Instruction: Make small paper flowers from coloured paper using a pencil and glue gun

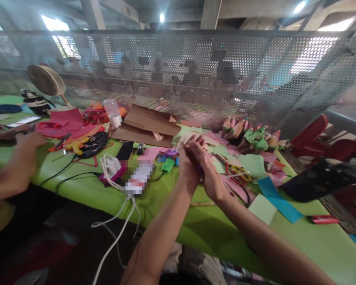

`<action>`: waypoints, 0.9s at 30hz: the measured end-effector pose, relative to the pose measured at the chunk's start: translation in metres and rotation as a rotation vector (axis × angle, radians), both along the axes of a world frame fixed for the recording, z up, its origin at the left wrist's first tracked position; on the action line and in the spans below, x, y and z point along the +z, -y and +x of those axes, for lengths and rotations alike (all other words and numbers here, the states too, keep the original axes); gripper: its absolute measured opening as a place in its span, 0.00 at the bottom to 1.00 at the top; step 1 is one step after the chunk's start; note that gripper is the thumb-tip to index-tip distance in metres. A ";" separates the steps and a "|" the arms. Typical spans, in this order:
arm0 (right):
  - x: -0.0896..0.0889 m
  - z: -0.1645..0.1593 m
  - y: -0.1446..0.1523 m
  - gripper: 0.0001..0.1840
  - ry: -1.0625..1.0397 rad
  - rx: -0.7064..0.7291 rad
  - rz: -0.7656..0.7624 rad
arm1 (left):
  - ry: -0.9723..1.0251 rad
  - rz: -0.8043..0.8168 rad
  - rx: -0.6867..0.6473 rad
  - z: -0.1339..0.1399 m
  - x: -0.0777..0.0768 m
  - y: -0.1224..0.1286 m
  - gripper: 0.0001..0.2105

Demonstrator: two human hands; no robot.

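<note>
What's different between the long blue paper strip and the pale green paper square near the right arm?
The long blue paper strip is stronger in colour than the pale green paper square. The strip is longer; the square is more even-sided. Both lie on the bright green table.

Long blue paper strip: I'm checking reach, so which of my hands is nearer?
Right. The right hand sits left of the blue paper strip, not touching it; the left hand is farther left.
</note>
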State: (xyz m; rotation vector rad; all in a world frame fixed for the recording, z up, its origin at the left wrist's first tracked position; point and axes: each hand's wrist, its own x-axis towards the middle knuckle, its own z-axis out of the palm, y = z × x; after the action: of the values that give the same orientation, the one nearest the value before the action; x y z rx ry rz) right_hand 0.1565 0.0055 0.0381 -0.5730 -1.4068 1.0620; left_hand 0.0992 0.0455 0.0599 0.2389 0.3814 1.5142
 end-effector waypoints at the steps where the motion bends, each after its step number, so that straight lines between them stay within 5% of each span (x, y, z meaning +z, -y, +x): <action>1: -0.001 -0.001 0.001 0.28 -0.016 0.004 0.005 | 0.005 0.005 0.010 -0.002 0.002 0.001 0.24; 7: 0.000 -0.003 0.005 0.31 0.017 -0.077 0.065 | 0.007 -0.004 0.020 -0.009 0.015 0.013 0.23; 14: -0.001 -0.005 0.003 0.23 -0.062 -0.188 0.011 | -0.034 0.002 0.041 -0.002 0.021 0.022 0.24; 27: 0.006 0.004 -0.003 0.19 -0.002 -0.255 -0.011 | -0.088 -0.023 -0.055 0.007 0.011 0.029 0.22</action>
State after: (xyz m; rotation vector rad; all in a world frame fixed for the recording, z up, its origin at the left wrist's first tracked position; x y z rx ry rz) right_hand 0.1602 0.0090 0.0438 -0.7383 -1.2873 0.8664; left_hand 0.1064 0.0167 0.0709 0.2962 0.4580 1.4477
